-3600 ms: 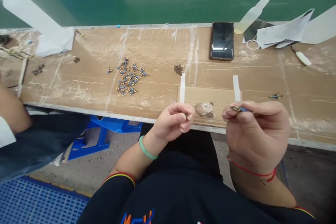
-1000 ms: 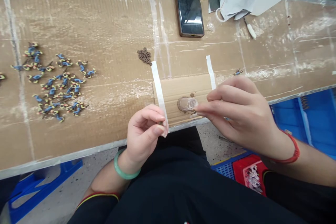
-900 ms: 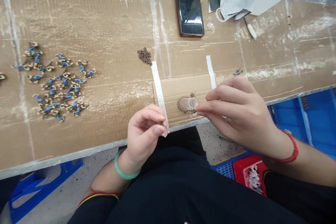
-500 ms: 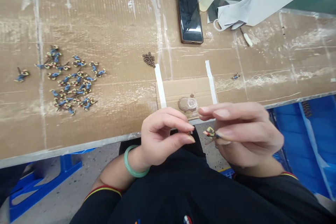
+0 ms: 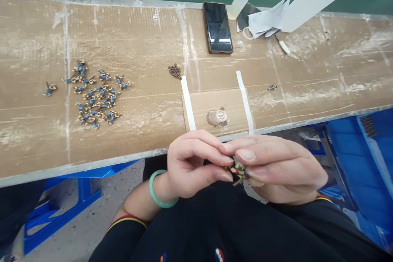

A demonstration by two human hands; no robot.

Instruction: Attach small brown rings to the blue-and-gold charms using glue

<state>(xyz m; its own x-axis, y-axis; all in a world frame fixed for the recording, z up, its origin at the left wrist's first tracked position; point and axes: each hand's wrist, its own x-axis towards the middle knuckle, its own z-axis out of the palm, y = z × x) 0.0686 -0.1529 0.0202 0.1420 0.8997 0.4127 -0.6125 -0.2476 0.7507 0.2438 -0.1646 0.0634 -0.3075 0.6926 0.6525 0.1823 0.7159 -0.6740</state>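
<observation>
Got held figurine [image 5: 238, 170] between left hand [image 5: 195, 166] and right hand [image 5: 282, 166], in front of table [image 5: 147, 41]. Just behind hands, on table: see pad [image 5: 231, 98], with tape strip [image 5: 188, 104] along left side, second strip [image 5: 245, 102] along right, discs [image 5: 216, 118] on pad between. Got rings [image 5: 175, 71] just behind-left of pad, figurine pile [image 5: 98, 98] well left of rings, loose figurine [image 5: 49, 89] left of pile. Right of pad: see lone figurine [image 5: 272, 87]. Further back: got phone [image 5: 217, 28], then rightward bottle [image 5: 242, 0], mask [image 5: 267, 20]. Below table: see stool [image 5: 84, 190] left, bin [image 5: 345, 147] right.
</observation>
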